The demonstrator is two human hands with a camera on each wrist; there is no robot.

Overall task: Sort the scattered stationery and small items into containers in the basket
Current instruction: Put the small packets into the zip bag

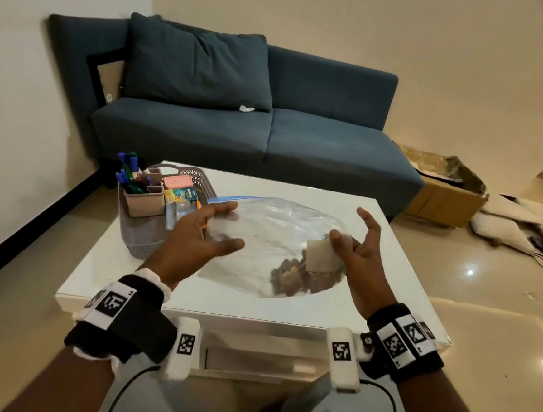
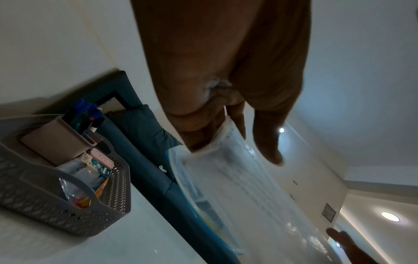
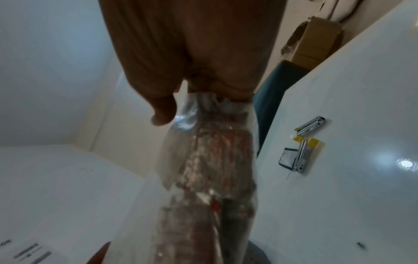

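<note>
Both hands hold a clear zip bag (image 1: 271,232) up over the white table (image 1: 387,280). Brown small items (image 1: 297,277) and a pale card (image 1: 320,253) sit in its lower right corner. My left hand (image 1: 233,225) pinches the bag's left edge between thumb and fingers; the left wrist view shows that hand (image 2: 226,135) on the bag (image 2: 237,187). My right hand (image 1: 341,247) pinches the right side, index finger stretched out. In the right wrist view, the right hand (image 3: 192,100) grips the bag (image 3: 214,160) from above. A grey basket (image 1: 140,241) at the left holds a pink pen holder (image 1: 144,200) with markers (image 1: 130,168).
The basket (image 2: 56,214) also holds a pink box (image 1: 177,182) and printed packets (image 1: 182,205). Small metal pieces with yellow parts (image 3: 303,155) lie on the table right of the bag. A blue sofa (image 1: 268,140) stands behind, with a cardboard box (image 1: 443,193) on the floor to the right.
</note>
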